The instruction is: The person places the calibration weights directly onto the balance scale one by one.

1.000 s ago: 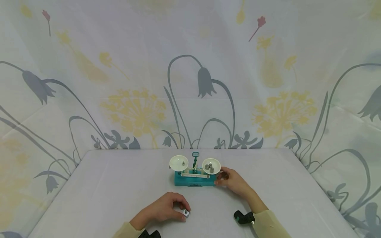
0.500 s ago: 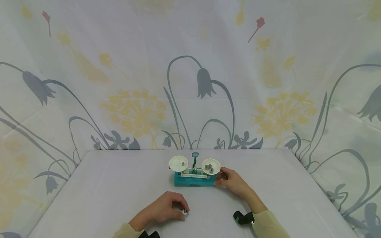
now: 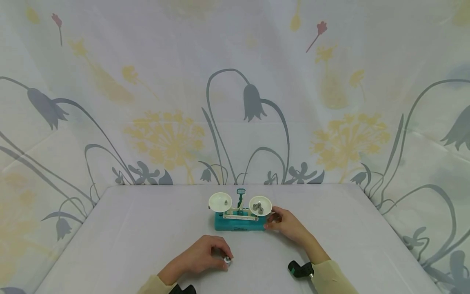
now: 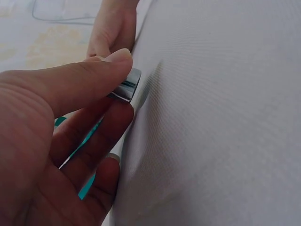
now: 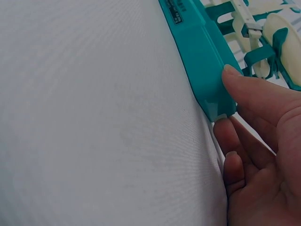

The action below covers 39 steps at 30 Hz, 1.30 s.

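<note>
A teal balance scale (image 3: 235, 225) with two cream pans stands on the table. Its left pan (image 3: 217, 201) carries one small metal weight (image 3: 225, 202); several weights (image 3: 258, 206) sit in the right pan (image 3: 266, 201). My right hand (image 3: 291, 225) grips the right end of the scale's base (image 5: 200, 56), thumb on top and fingers at the end. Nearer the front, my left hand (image 3: 202, 254) pinches a shiny metal weight (image 4: 129, 87) between thumb and fingers, close to the cloth. The thumb and fingers hide part of that weight.
White cloth (image 3: 147, 220) covers the table. Behind it and at both sides hangs a flower-print curtain (image 3: 176, 81). Dark wrist cameras (image 3: 301, 269) sit at both wrists, by the sleeves (image 3: 332, 279).
My left hand has shifted slightly left with the weight, whose top now shows less. The right hand and the scale look the same.
</note>
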Available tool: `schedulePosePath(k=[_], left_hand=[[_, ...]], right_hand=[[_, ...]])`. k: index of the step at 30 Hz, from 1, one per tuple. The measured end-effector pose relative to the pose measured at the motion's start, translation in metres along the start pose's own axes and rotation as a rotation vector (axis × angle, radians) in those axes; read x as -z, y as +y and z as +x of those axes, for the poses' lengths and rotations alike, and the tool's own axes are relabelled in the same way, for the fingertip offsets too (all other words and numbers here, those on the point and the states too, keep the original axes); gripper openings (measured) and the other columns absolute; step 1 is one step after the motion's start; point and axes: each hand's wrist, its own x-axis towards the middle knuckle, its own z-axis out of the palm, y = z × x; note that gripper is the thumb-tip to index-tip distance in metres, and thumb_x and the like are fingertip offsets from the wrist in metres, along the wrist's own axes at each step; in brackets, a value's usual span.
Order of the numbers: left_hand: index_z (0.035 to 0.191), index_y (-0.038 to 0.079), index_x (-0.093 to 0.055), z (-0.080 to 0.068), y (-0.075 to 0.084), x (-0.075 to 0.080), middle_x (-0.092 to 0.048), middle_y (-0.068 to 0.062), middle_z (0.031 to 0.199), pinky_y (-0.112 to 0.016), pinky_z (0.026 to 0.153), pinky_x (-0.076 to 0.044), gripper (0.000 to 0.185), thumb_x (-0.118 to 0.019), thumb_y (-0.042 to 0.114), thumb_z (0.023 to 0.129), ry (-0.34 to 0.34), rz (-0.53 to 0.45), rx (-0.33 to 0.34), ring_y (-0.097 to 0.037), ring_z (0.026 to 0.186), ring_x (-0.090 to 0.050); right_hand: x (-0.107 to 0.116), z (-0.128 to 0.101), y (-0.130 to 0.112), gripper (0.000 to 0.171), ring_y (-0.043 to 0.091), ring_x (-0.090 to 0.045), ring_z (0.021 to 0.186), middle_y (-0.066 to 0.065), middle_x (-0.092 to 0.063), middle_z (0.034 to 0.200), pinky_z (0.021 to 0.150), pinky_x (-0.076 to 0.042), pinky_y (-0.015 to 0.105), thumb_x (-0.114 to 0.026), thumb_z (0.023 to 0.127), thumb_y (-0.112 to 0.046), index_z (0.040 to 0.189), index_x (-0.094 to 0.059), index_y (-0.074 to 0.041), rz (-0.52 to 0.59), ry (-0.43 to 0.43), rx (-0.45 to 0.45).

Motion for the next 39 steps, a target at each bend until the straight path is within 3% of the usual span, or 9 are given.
schedulePosePath(k=[39], left_hand=[[0.101, 0.016, -0.076, -0.0009, 0.0001, 0.0067, -0.069, 0.011, 0.096, -0.026, 0.075, -0.046, 0.019, -0.081, 0.014, 0.083, 0.043, 0.058, -0.001, -0.01, 0.088, -0.061]], right_hand=[[-0.0004, 0.0002, -0.0001, 0.047, 0.022, -0.057, 0.086, 0.004, -0.063, 0.094, 0.078, -0.047, 0.035, -0.079, 0.083, -0.015, 0.125, -0.06, -0.002, -0.014, 0.005, -0.004]])
